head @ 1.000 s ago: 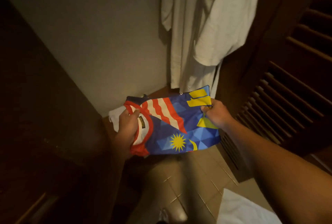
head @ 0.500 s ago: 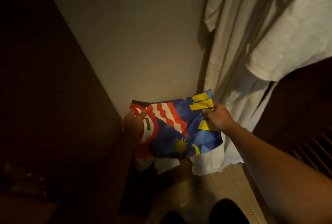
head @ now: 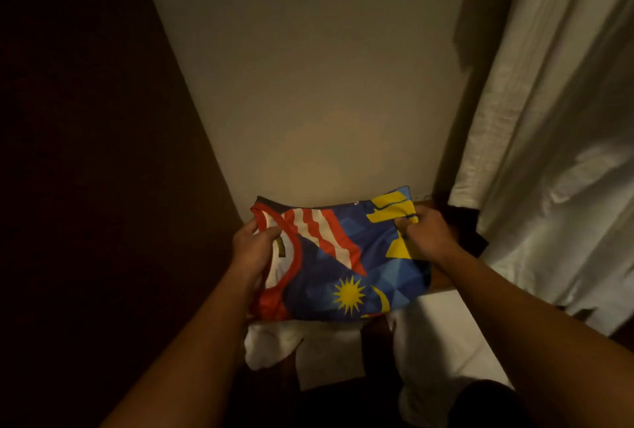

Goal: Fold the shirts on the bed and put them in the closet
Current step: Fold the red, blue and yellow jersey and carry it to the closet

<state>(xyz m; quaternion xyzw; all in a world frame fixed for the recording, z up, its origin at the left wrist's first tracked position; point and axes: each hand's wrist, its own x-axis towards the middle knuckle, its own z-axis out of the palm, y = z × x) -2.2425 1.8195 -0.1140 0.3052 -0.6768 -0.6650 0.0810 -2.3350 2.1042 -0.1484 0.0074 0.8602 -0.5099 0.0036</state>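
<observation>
While the person leans into the closet, a folded shirt (head: pixel 343 256), blue with red and white wavy stripes, a yellow star and crescent and yellow blocks, is held low against the pale back wall (head: pixel 308 84). At the shirt's collar end, the left hand (head: pixel 255 245) pinches the red neckline with its fingers (head: pixel 271 233) curled over the cloth. At the opposite end, the right hand (head: pixel 425 235) grips the yellow-patterned edge, fingers bunched tight into the fabric. Compared with a second ago, the shirt has dropped and moved deeper in, now sitting just above white folded cloth (head: pixel 274 342) on the wooden shelf (head: pixel 442 280) beneath it; judging by this, it is about to be laid down. Right of the shirt hangs a white robe (head: pixel 549 153). A small dark tag inside the shirt's collar is unreadable.
</observation>
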